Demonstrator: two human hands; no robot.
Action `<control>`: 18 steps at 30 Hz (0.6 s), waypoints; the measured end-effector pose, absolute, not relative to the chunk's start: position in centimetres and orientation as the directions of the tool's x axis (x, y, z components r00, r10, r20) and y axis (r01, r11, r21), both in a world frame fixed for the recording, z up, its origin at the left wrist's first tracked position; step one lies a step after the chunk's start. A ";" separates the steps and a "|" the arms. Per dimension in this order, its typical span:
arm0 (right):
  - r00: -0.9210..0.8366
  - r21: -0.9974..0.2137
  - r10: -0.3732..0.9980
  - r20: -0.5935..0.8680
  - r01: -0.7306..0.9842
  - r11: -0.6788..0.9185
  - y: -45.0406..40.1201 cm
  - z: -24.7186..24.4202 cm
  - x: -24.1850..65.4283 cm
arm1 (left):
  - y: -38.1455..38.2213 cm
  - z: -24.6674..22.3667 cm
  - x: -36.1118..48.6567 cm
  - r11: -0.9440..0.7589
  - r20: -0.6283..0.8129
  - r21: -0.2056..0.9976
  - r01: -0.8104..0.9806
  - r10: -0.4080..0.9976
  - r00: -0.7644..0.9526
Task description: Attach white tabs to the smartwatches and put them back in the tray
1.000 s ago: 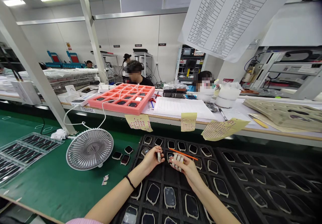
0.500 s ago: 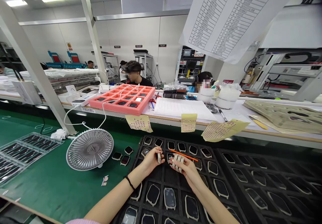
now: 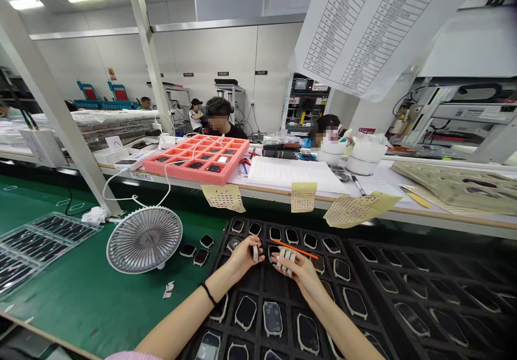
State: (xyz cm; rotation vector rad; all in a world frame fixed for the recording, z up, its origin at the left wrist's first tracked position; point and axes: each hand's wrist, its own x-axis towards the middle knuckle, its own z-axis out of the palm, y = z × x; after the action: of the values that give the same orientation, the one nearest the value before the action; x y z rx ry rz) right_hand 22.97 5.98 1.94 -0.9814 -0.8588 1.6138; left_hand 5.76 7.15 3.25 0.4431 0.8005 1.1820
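My left hand (image 3: 244, 255) is closed on a watch (image 3: 256, 253), a pale-framed one seen edge-on. Across from it, my right hand (image 3: 297, 270) grips several more watches (image 3: 286, 260) stacked side by side on edge. An orange stick (image 3: 297, 249) runs just behind the right fingers; I cannot tell if the hand holds it. Both hands hover over a black foam tray (image 3: 262, 287), whose compartments hold watches with dark screens, such as the watch (image 3: 273, 318) below the hands. Some compartments under my hands show bare foam.
A second black tray of watches (image 3: 414, 284) adjoins on the right. To the left are a grey fan (image 3: 144, 240), loose watches (image 3: 201, 257) and a clear tray (image 3: 48, 241). A pink foam tray (image 3: 194, 174) and papers (image 3: 293, 172) occupy the shelf; yellow sheets (image 3: 304, 197) hang from its edge. Co-workers sit beyond.
My hands and the watches in them stay almost still. In the background, a co-worker in a cap has shifted slightly and shows more plainly.
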 end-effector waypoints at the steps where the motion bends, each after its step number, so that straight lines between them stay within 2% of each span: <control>1: -0.152 -0.891 0.971 -0.182 -0.392 -0.229 6.0 1.9 23.0 | 7.2 3.2 5.8 0.341 -0.320 0.687 -0.641 0.935 0.155; 18: -0.161 -0.887 0.972 -0.174 -0.403 -0.225 6.2 1.4 23.1 | 7.2 3.2 5.7 0.315 -0.292 0.749 -0.583 0.947 0.135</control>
State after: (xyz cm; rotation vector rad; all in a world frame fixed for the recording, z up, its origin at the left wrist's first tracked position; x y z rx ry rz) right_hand 23.06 6.24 1.40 -0.9602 -0.8573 1.6213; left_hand 5.71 7.17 3.21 0.5268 0.8470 1.1845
